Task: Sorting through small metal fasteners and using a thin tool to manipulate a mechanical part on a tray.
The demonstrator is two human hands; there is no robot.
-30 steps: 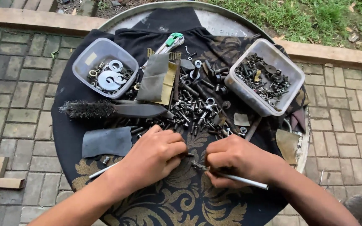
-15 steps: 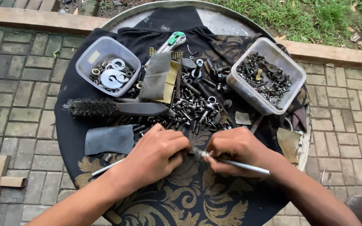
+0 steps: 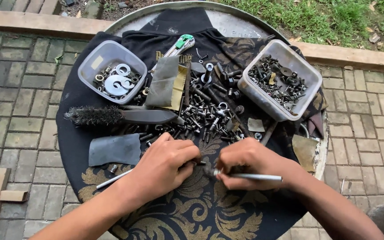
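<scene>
Fingers of the right hand (image 3: 250,162) pinch a rod (image 3: 256,177) lying left-right near the table's front edge; left hand (image 3: 165,164) grips its left tip.

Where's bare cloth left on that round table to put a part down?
Free patches: patterned cloth in front of both hands, and dark cloth left of the wire brush, below the washer tub. Crowded: the bolt pile between both tubs, up to the hands' grip on the rod.
</scene>
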